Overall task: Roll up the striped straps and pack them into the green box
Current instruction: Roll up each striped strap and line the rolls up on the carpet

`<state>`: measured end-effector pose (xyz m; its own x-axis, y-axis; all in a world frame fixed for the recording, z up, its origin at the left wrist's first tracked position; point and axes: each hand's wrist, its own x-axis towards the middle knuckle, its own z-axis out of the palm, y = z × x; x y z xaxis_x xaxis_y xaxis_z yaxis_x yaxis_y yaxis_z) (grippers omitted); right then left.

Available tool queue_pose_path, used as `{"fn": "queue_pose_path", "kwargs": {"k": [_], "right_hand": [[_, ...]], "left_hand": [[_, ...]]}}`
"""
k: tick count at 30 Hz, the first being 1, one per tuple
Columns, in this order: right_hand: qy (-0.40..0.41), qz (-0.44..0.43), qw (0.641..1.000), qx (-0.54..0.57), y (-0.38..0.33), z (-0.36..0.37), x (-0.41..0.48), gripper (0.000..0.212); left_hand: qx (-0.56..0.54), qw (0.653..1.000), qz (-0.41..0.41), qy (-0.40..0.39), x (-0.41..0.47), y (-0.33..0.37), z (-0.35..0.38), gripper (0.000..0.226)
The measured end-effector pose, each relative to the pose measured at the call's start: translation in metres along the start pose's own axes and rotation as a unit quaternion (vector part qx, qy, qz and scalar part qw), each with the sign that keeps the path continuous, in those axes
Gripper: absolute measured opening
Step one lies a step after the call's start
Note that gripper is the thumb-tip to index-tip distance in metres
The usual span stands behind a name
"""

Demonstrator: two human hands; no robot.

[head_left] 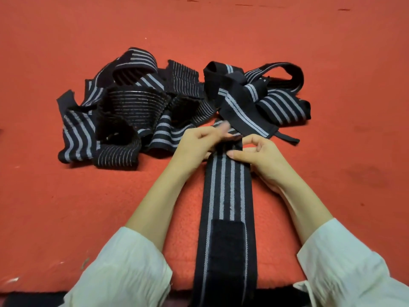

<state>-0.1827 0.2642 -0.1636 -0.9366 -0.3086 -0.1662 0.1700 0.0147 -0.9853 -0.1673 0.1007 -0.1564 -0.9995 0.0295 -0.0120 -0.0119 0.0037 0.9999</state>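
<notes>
Black strap (225,187) end between left fingers (207,135) and right fingers (259,144)

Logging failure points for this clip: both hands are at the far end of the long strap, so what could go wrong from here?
1. The left hand and right hand pinch the strap only at its far end; a crooked first turn could make the roll skew.
2. The tangled pile lies just beyond the hands, so a loose end might get caught in the roll.
</notes>
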Motion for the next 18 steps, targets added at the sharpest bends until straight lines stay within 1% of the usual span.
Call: {"fn": "queue_pose_path", "kwargs": {"k": [1, 2, 3, 5, 7, 8, 9, 11, 13, 16, 18], "right_hand": [[-0.001, -0.002, 1.000, 0.000, -0.0003, 0.0008, -0.0001, 0.023], [-0.005, -0.007, 1.000, 0.001, -0.0008, 0.0010, -0.0006, 0.023], [-0.011, -0.012, 1.000, 0.006, -0.0006, 0.0005, -0.0003, 0.024], [-0.034, -0.014, 0.999, 0.017, -0.0004, -0.0028, -0.0004, 0.028], [-0.078, 0.009, 0.997, 0.025, -0.0013, -0.0052, -0.0016, 0.041], [-0.094, 0.018, 0.995, 0.024, -0.0015, -0.0053, -0.0025, 0.043], [-0.099, 0.018, 0.995, 0.017, -0.0014, -0.0050, -0.0033, 0.043], [-0.080, -0.010, 0.997, 0.011, 0.0009, -0.0044, -0.0026, 0.040], [-0.063, -0.042, 0.996, 0.036, 0.0013, -0.0037, -0.0023, 0.030], [-0.057, -0.058, 0.995, 0.053, -0.0012, -0.0027, -0.0031, 0.021], [-0.048, -0.067, 0.995, 0.054, -0.0022, -0.0017, -0.0037, 0.017]], "left_hand": [[0.021, 1.000, 0.021, 0.008, -0.0004, -0.0006, 0.0012, 0.009], [0.041, 0.999, 0.035, 0.007, -0.0004, -0.0015, 0.0013, 0.006], [0.054, 0.998, 0.041, 0.002, 0.0003, -0.0034, 0.0010, 0.014], [0.033, 0.999, 0.020, -0.006, 0.0015, -0.0055, -0.0007, 0.025], [0.010, 1.000, 0.009, -0.006, 0.0038, -0.0093, -0.0041, 0.029], [0.019, 1.000, 0.013, 0.000, 0.0037, -0.0094, -0.0043, 0.028], [0.030, 0.999, 0.024, 0.003, 0.0029, -0.0097, -0.0038, 0.025], [0.043, 0.998, 0.045, 0.008, 0.0016, -0.0104, -0.0016, 0.021], [0.032, 0.998, 0.049, 0.006, 0.0009, -0.0077, -0.0002, 0.017], [0.005, 0.999, 0.020, -0.034, 0.0005, -0.0052, -0.0037, 0.020], [0.053, 0.997, 0.014, -0.052, 0.0009, -0.0046, -0.0074, 0.025]]}}
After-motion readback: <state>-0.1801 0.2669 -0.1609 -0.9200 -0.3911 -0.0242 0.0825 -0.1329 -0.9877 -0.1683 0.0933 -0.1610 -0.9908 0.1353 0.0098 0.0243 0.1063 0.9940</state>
